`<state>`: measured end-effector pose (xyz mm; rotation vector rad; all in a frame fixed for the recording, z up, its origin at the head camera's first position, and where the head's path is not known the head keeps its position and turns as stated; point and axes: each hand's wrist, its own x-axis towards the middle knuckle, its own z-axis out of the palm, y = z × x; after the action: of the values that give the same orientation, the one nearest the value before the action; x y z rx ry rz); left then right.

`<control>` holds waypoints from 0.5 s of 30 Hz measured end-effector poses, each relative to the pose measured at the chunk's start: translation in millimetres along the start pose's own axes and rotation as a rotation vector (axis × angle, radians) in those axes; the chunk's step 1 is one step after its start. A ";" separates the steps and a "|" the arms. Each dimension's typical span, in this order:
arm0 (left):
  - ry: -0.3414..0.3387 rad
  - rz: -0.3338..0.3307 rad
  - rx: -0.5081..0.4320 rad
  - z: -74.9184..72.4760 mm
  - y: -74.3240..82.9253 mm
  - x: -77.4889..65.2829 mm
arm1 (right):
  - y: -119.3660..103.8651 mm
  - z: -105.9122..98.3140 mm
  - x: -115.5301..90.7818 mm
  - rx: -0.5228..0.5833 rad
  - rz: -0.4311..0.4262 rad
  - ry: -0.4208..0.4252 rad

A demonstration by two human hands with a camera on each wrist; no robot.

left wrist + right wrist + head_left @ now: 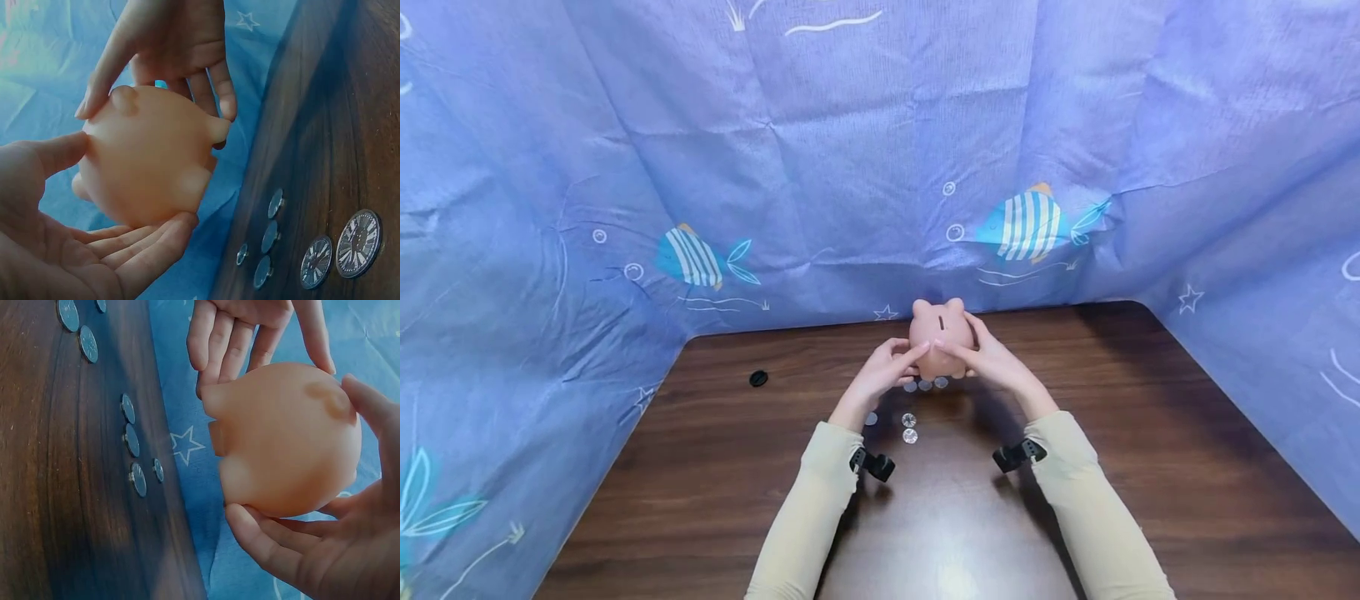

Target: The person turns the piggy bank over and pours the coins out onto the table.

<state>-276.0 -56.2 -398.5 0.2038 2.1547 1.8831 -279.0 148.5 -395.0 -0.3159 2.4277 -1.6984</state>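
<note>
A pink piggy bank (931,329) is held up over the far part of the table, its coin slot and ears showing in the head view. My left hand (880,371) grips one side, thumb on top and fingers under the body. On the other side my right hand (1006,365) holds it the same way, thumb tips near each other. In the left wrist view the bank's round body (144,162) and stubby feet show between both hands. Silver coins (132,440) lie on the wood below, several of them in a loose group.
A small black round piece (758,378) lies on the brown wooden table (715,467) to the left. Two patterned coins (358,244) rest nearer to me than the others. A blue cloth (865,167) with fish prints hangs behind and beside the table.
</note>
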 end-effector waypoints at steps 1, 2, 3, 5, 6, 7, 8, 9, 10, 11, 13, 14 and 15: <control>-0.005 0.005 0.002 0.1 5.8 -3.1 | -4.7 -0.5 -1.1 0.002 -0.002 0.002; -0.005 0.027 0.007 0.4 13.0 -7.9 | -10.5 -0.9 -3.7 -0.025 -0.017 0.018; 0.008 0.072 0.013 0.9 21.4 -14.1 | -17.2 -1.1 -7.4 -0.050 -0.052 0.043; 0.076 0.234 0.046 2.3 40.1 -29.8 | -35.1 -1.8 -19.1 -0.063 -0.172 0.109; 0.117 0.345 0.060 3.0 50.0 -38.5 | -45.0 -2.2 -25.7 -0.055 -0.259 0.153; 0.167 0.480 0.087 3.4 57.8 -46.4 | -54.5 -2.8 -32.5 -0.047 -0.369 0.199; 0.215 0.625 0.118 3.4 64.9 -54.0 | -62.5 -3.3 -39.5 -0.029 -0.491 0.239; 0.255 0.759 0.148 3.3 70.8 -61.0 | -69.8 -4.1 -45.9 0.007 -0.623 0.258; 0.276 0.872 0.174 2.9 74.7 -66.2 | -76.2 -5.0 -51.6 0.038 -0.738 0.265; 0.269 0.964 0.186 2.0 76.4 -68.6 | -79.6 -6.0 -55.0 0.047 -0.834 0.274; 0.263 1.042 0.234 0.3 76.4 -69.0 | -81.1 -7.7 -57.6 0.027 -0.927 0.280; 0.253 1.043 0.254 -0.9 72.1 -64.4 | -79.0 -7.7 -56.2 0.022 -0.909 0.274; 0.254 1.014 0.282 -1.9 66.0 -58.0 | -75.6 -7.2 -53.6 0.013 -0.869 0.262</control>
<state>-226.0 -64.8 -326.7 1.4075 2.7731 2.0843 -223.1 144.0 -321.0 -1.3897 2.6468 -2.1524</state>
